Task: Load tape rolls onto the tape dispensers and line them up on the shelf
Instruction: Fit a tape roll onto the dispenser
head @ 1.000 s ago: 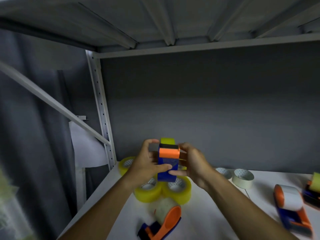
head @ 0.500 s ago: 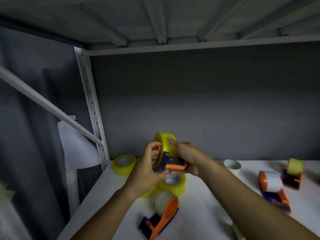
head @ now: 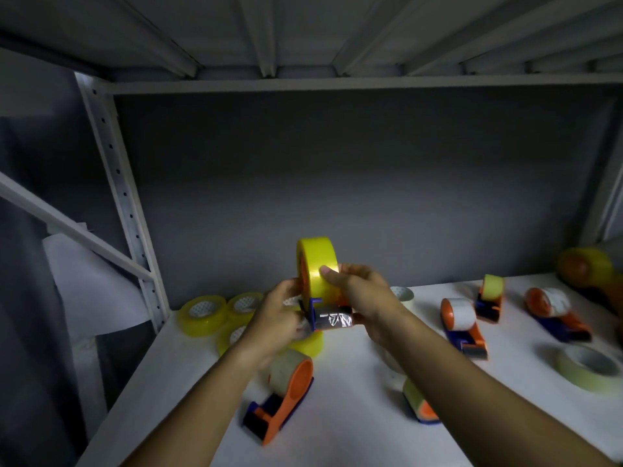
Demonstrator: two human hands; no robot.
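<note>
Gripping a dispenser (head: 328,318) above the shelf (head: 354,416), the left hand (head: 276,323) curls its fingers round the near end, while the right hand (head: 365,299) clamps the far side with its thumb pressed on the upright yellow roll (head: 315,267) mounted in it. Loose yellow rolls (head: 202,315) lie behind the left hand; loaded dispensers (head: 463,326) stand to the right, another (head: 281,396) lies below the wrists.

— Where are the arms?

— Both forearms reach forward and upward, converging in mid-air.

— And the left hand (head: 276,318)?

— Fingers curled inward, palm facing right, closed in a grip.

— The right hand (head: 362,294)?

— Back of the hand up, thumb raised and pressing, fingers wrapped underneath.
</note>
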